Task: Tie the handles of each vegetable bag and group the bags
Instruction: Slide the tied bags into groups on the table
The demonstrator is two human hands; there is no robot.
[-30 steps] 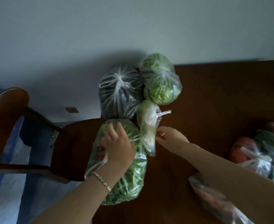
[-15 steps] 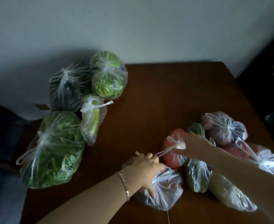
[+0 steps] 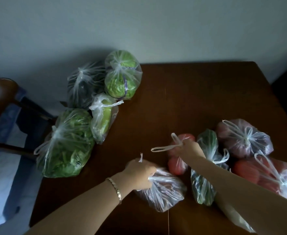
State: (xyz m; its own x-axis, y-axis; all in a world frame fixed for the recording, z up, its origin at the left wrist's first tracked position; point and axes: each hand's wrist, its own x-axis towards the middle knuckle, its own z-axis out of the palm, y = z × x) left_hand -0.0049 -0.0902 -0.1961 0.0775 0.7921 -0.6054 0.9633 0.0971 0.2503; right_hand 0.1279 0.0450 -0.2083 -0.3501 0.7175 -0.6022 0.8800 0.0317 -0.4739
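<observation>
A dark wooden table (image 3: 190, 99) is set against a pale wall (image 3: 139, 22), and a wooden chair (image 3: 2, 89) stands off its left side. Ten clear plastic bags are counted, in two groups well apart.

Four are gathered at the table's left edge, each drawn shut at the top: a large bag of leafy greens (image 3: 64, 143), a small bag of pale green produce (image 3: 102, 117) just beside it, a bag of dark contents (image 3: 83, 85) behind, and a bag of round green heads (image 3: 122, 75) at the far corner. Whether the dark one rests on the table or the chair cannot be told.

Six lie at the near right. A bag of purplish contents (image 3: 164, 190) is gripped at its gathered neck by the left hand (image 3: 139, 173), on whose wrist a metal bracelet (image 3: 115, 189) is worn. The handles (image 3: 166, 146) of a bag of red tomatoes (image 3: 176, 165) are clutched in the right hand (image 3: 188, 148), their two loops sticking out leftwards. The hands are kept apart, each closed on its own bag. A long green bag (image 3: 203, 189) and a pale bag (image 3: 236, 216) are crossed and partly hidden by the right forearm. A knotted purple bag (image 3: 244, 138) and a knotted red bag (image 3: 266, 173) are set at the far right.
</observation>
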